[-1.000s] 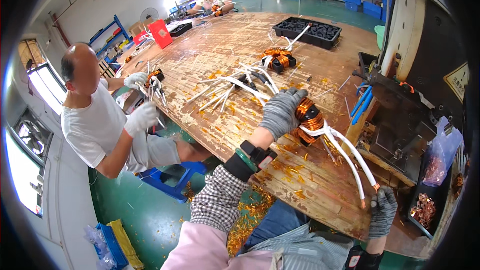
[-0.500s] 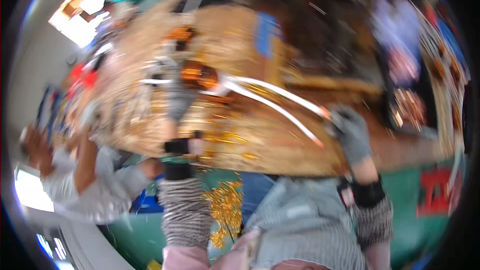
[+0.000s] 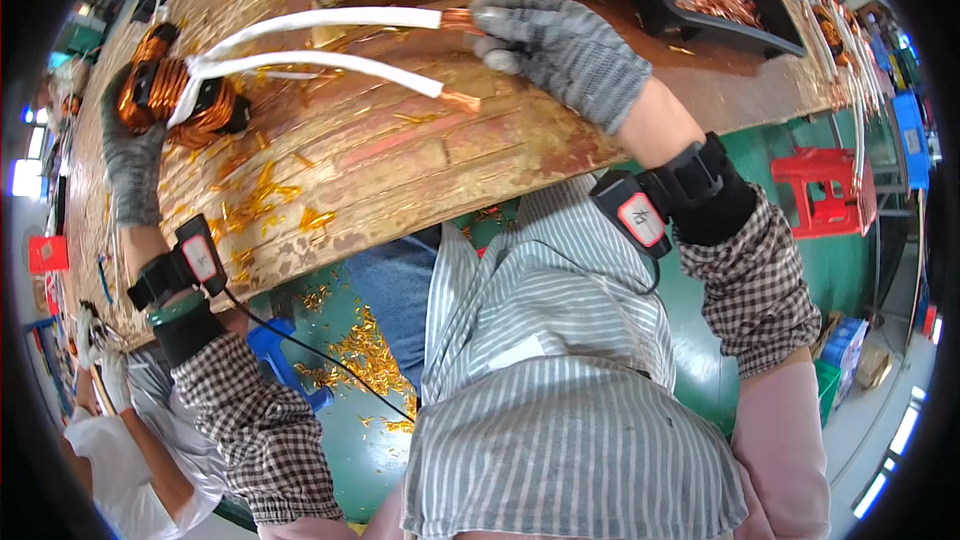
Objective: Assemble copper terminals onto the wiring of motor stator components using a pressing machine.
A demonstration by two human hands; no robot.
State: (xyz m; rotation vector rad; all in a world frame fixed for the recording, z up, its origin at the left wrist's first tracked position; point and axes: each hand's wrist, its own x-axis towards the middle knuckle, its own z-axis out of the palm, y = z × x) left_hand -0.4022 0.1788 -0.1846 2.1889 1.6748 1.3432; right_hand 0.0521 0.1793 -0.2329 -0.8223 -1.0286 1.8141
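A copper-wound coil [image 3: 165, 90] with dark parts rests at the left of the bench. My left hand [image 3: 135, 160], in a grey knit glove, is closed around its left side; the fingertips are partly hidden behind it. Two white-sleeved leads run right from the coil, an upper lead [image 3: 330, 18] and a lower lead [image 3: 340, 60], both ending in bare copper. My right hand [image 3: 565, 45], gloved likewise, pinches the upper lead's copper end between thumb and fingers. The lower lead's copper tip [image 3: 460, 100] is free, just left of that hand.
Copper-coloured scraps [image 3: 265, 195] litter the wooden bench [image 3: 400, 175]. A black bin [image 3: 690, 25] holds small copper pieces. More coils [image 3: 830, 30] lie at the far right, near a red stool [image 3: 825, 190]. At the lower left is a co-worker's gloved hand [image 3: 115, 375].
The view has swung, so the coil and my hands appear higher and further left. Blur has cleared. My left hand stays at the coil, my right at the upper lead's end.
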